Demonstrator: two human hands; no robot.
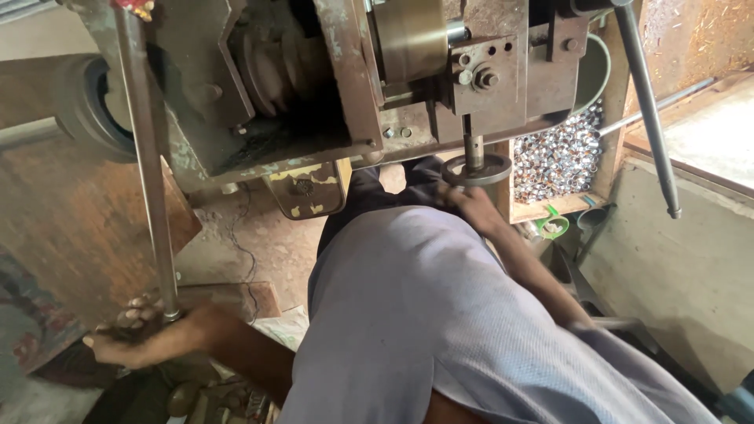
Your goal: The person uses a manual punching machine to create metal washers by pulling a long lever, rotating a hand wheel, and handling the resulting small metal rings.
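My left hand (pixel 137 336) is at the lower left, closed around the bottom end of a long metal lever rod (pixel 149 173) that runs up to a worn green press machine (pixel 267 94). My right hand (pixel 471 206) reaches forward to a round metal die ring (pixel 476 169) that sits under the press's vertical punch (pixel 472 148). Its fingers touch the ring's near edge, and whether they hold a piece is hidden. My grey shirt (pixel 440 322) fills the middle of the view.
A wooden box (pixel 550 208) full of several small shiny metal caps (pixel 559 157) stands right of the die. A second long rod (pixel 648 102) slants down at the right. A green object (pixel 554 228) lies below the box. Concrete floor (pixel 267 243) shows under the machine.
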